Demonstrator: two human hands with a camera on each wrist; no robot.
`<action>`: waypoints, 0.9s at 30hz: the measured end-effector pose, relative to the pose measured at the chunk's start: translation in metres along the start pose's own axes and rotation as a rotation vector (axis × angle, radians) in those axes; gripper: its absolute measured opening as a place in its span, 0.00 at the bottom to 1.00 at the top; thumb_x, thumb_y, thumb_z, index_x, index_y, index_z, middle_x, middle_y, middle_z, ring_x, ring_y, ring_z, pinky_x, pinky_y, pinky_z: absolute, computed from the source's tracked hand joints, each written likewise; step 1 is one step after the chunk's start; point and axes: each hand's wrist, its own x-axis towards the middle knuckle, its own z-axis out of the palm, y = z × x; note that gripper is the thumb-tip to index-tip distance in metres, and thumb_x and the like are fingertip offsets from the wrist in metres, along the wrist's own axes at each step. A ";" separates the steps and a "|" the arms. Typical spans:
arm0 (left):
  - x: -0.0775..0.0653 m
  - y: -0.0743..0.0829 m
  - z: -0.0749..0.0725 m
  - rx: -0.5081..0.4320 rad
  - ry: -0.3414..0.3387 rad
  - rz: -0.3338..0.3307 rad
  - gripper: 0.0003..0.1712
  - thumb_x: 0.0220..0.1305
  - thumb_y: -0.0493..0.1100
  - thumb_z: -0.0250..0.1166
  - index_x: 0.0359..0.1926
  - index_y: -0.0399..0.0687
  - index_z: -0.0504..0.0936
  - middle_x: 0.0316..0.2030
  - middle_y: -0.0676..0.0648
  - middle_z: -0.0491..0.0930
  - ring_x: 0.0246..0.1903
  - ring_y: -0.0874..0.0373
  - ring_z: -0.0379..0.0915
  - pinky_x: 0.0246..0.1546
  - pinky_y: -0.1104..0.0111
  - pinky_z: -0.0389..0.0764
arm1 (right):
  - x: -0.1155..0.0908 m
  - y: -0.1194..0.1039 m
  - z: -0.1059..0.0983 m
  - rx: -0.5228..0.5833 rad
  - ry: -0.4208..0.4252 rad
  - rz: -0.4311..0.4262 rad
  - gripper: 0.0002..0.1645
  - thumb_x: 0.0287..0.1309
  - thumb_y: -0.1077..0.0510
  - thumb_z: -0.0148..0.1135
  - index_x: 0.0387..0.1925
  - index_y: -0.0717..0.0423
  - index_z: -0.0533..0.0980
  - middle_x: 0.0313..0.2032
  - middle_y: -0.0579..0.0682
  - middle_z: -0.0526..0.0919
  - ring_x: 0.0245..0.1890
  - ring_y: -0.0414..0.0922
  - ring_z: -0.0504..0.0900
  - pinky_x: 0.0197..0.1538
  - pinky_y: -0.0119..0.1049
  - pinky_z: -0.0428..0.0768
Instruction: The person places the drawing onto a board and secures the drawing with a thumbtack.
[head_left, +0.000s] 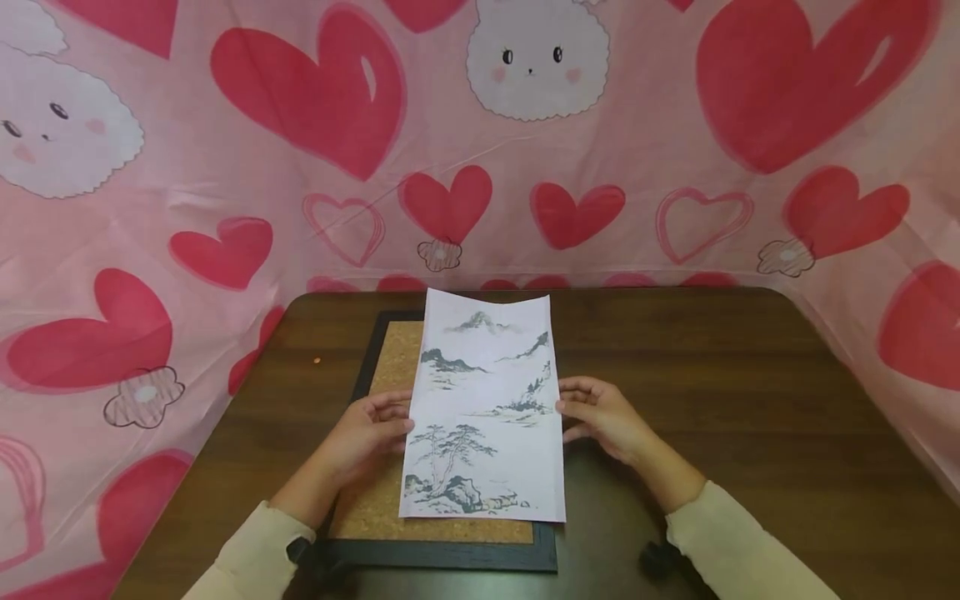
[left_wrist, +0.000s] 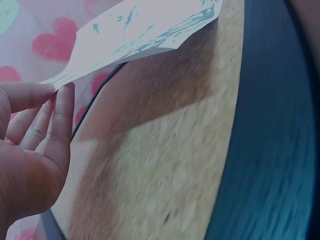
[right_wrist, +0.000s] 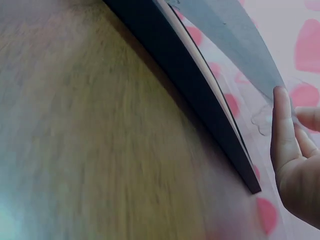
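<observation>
A sheet of white paper (head_left: 483,392) printed with an ink landscape of mountains and pines is held up above a black-framed cork board (head_left: 367,517). My left hand (head_left: 371,433) pinches its left edge between thumb and fingers, which the left wrist view also shows. On the opposite edge, my right hand (head_left: 603,417) pinches the paper the same way. In the left wrist view the paper stands clear of the cork surface (left_wrist: 165,165) and casts a shadow on it. Much of the board's right side is hidden under the sheet in the head view.
The board lies on a dark brown wooden table (head_left: 712,375). A tiny orange speck (head_left: 317,361) is on the tabletop at the left. Behind and beside the table hangs a pink cloth (head_left: 517,150) with red hearts and white rabbit faces.
</observation>
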 end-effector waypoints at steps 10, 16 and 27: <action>-0.005 -0.005 -0.025 0.068 0.039 -0.001 0.31 0.61 0.29 0.64 0.65 0.30 0.67 0.42 0.44 0.83 0.36 0.53 0.81 0.35 0.61 0.83 | 0.018 0.004 0.025 -0.054 0.051 0.041 0.26 0.59 0.70 0.62 0.58 0.76 0.68 0.41 0.62 0.80 0.34 0.49 0.83 0.34 0.45 0.85; -0.009 -0.007 -0.039 0.139 0.078 -0.005 0.32 0.60 0.31 0.66 0.65 0.30 0.67 0.42 0.45 0.83 0.35 0.56 0.81 0.33 0.64 0.84 | 0.027 0.007 0.042 -0.076 0.081 0.032 0.27 0.54 0.75 0.62 0.57 0.76 0.68 0.38 0.62 0.80 0.31 0.46 0.82 0.32 0.43 0.85; -0.009 -0.008 -0.049 0.261 0.128 -0.043 0.32 0.58 0.31 0.68 0.64 0.32 0.71 0.40 0.42 0.83 0.35 0.54 0.79 0.32 0.62 0.84 | 0.035 0.013 0.061 -0.221 0.106 0.014 0.28 0.52 0.77 0.63 0.57 0.75 0.70 0.36 0.63 0.81 0.29 0.46 0.82 0.29 0.41 0.84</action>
